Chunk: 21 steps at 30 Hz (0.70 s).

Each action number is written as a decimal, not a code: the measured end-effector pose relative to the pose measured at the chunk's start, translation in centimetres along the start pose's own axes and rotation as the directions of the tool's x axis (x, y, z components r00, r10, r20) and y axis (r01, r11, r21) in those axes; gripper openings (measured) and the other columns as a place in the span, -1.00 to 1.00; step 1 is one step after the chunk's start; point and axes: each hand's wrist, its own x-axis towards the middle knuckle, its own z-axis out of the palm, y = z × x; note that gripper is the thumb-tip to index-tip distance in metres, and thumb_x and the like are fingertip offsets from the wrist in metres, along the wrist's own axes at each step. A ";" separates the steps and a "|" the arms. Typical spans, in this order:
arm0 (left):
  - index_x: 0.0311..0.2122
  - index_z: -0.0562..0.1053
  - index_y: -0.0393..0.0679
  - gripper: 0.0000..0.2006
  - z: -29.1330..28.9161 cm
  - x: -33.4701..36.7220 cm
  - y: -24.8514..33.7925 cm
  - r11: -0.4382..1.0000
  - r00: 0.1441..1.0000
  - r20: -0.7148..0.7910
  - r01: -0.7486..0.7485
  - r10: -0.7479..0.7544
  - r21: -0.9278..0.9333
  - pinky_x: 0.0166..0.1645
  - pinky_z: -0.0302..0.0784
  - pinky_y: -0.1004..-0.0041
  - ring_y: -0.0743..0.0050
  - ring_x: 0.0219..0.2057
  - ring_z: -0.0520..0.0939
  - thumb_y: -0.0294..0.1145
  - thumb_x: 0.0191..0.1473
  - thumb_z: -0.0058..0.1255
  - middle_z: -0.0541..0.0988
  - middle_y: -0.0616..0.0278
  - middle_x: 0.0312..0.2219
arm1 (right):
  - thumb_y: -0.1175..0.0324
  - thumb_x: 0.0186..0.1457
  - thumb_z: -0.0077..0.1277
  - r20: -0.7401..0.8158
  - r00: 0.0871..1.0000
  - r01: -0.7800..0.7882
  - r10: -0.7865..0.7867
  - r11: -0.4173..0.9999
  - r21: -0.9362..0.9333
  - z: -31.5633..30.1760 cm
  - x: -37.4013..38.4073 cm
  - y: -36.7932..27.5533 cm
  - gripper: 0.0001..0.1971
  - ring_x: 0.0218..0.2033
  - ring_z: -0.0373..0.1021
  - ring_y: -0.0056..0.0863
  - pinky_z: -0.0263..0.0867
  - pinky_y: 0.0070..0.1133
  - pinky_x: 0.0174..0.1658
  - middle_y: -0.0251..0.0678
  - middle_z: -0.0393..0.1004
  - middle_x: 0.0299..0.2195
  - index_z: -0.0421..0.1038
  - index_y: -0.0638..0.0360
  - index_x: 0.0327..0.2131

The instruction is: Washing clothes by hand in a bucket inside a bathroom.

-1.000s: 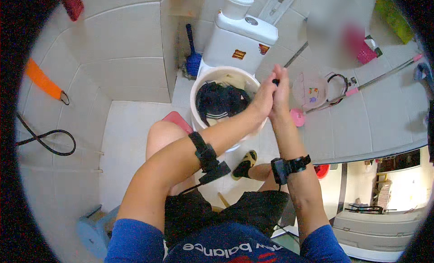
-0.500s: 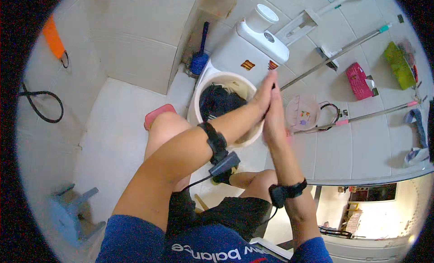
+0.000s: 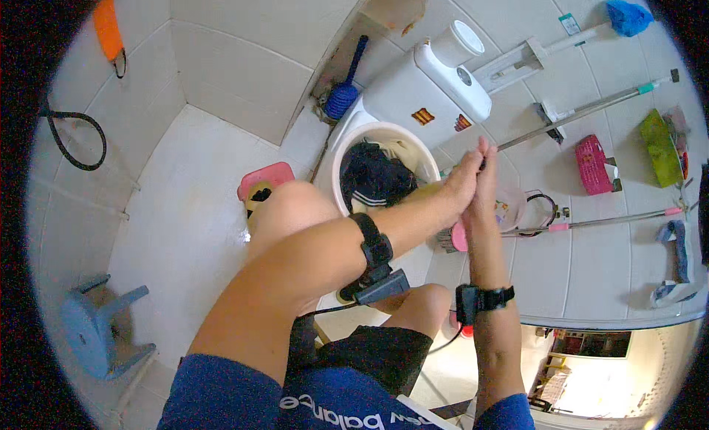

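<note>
My left hand (image 3: 461, 180) and my right hand (image 3: 485, 188) are pressed palm to palm, fingers pointing away from me. A small dark bit shows between them near the fingers; what it is cannot be made out. A thin metal pole (image 3: 572, 117) with a teal band runs from the upper right down to my fingertips. Whether it passes between the palms or behind them is hidden. Left of my hands, a pale round bucket (image 3: 337, 180) holds dark cloth (image 3: 375, 176) with white stripes and some cream cloth (image 3: 402, 151). My left forearm crosses its near right rim.
A white toilet cistern (image 3: 391, 94) stands behind the bucket, beside a blue toilet brush (image 3: 343, 97). Pink (image 3: 594, 164) and green (image 3: 661, 149) baskets hang on the tiled wall. A pink-banded pole (image 3: 613, 220) lies beyond my right forearm. A blue stool (image 3: 88, 334) stands lower left.
The whole view has shifted, so the bucket and walls sit lower and farther right. My hands stay together, with the left fingers looking more bent than before.
</note>
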 end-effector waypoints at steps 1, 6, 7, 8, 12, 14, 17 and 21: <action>0.23 0.34 -0.20 -0.27 0.8 -0.3 0.1 1.000 0.999 0.042 -0.003 0.003 -0.004 0.29 0.20 0.22 0.11 0.18 0.39 0.26 0.24 -0.25 0.42 -0.05 0.16 | -0.21 0.31 -0.22 -0.021 0.994 -0.105 0.106 0.994 0.037 -0.8 1.3 -1.0 -0.28 0.30 0.09 -0.28 -0.02 -0.42 0.34 -0.19 0.15 0.31 0.14 0.12 0.32; 0.24 0.33 -0.18 -0.18 -2.9 2.7 3.6 0.988 0.995 0.022 -0.091 0.094 -0.123 0.29 0.20 0.25 0.13 0.21 0.36 0.38 0.16 -0.21 0.38 -0.02 0.20 | -0.09 0.41 -0.34 0.180 0.972 0.160 -0.151 0.986 -0.035 3.6 -3.8 0.9 -0.38 0.22 0.20 -0.39 0.10 -0.44 0.28 -0.25 0.22 0.27 0.12 0.10 0.34; 0.27 0.27 -0.19 -0.13 -1.9 2.5 3.0 0.995 0.997 0.017 -0.072 0.074 -0.072 0.32 0.15 0.27 0.15 0.23 0.32 0.42 0.13 -0.19 0.34 0.00 0.23 | -0.05 0.42 -0.30 0.163 0.983 0.088 -0.086 0.996 -0.007 2.0 -1.9 1.5 -0.42 0.17 0.25 -0.40 0.12 -0.47 0.27 -0.28 0.25 0.25 0.16 0.11 0.32; 0.27 0.27 -0.19 -0.13 -1.1 1.9 2.1 0.995 0.997 0.024 -0.066 0.068 -0.080 0.32 0.15 0.27 0.15 0.23 0.32 0.42 0.13 -0.19 0.34 0.00 0.23 | -0.05 0.42 -0.30 0.155 0.984 0.090 -0.087 0.996 -0.016 0.3 0.3 1.5 -0.42 0.17 0.25 -0.40 0.12 -0.47 0.27 -0.28 0.25 0.25 0.16 0.11 0.32; 0.31 0.20 -0.15 -0.17 1.7 -2.2 3.0 0.993 0.981 0.154 -0.111 0.115 -0.036 0.36 0.09 0.24 0.21 0.25 0.29 0.34 0.16 -0.11 0.33 0.10 0.24 | -0.06 0.39 -0.24 0.037 0.992 -0.123 0.121 0.990 0.062 -2.5 4.2 -0.5 -0.53 0.05 0.32 -0.42 0.17 -0.40 0.19 -0.30 0.46 -0.01 0.36 0.08 0.10; 0.16 0.38 -0.10 -0.35 0.4 -0.8 3.2 0.969 0.981 0.055 -0.175 0.188 -0.174 0.16 0.34 0.30 0.29 0.07 0.47 0.25 0.20 -0.09 0.50 0.12 0.03 | 0.00 0.41 -0.24 0.206 0.977 -0.056 0.062 0.998 -0.033 -0.9 2.5 -2.0 -0.46 0.19 0.26 -0.39 0.10 -0.49 0.29 -0.28 0.33 0.20 0.22 0.14 0.29; 0.09 0.45 -0.03 -0.56 -0.2 0.1 4.3 0.943 0.998 0.002 -0.066 0.070 -0.326 0.16 0.37 0.30 0.31 -0.03 0.53 0.02 0.27 -0.15 0.55 0.23 -0.07 | 0.13 0.38 -0.11 0.172 0.980 0.149 -0.096 0.934 -0.324 -1.1 0.6 -3.3 -0.54 0.12 0.32 -0.49 0.16 -0.51 0.22 -0.32 0.44 0.09 0.32 0.20 0.20; -0.20 0.48 -0.07 -0.71 -0.6 1.3 4.4 0.864 0.991 -0.055 -0.132 0.121 -0.486 -0.14 0.46 0.36 0.38 -0.29 0.55 -0.12 0.15 -0.13 0.53 0.26 -0.36 | 0.34 0.29 0.02 0.332 0.871 0.491 -0.362 0.614 -0.618 -3.9 2.7 -2.1 -0.61 -0.07 0.39 -0.54 0.29 -0.55 0.03 -0.29 0.49 -0.06 0.37 0.26 0.14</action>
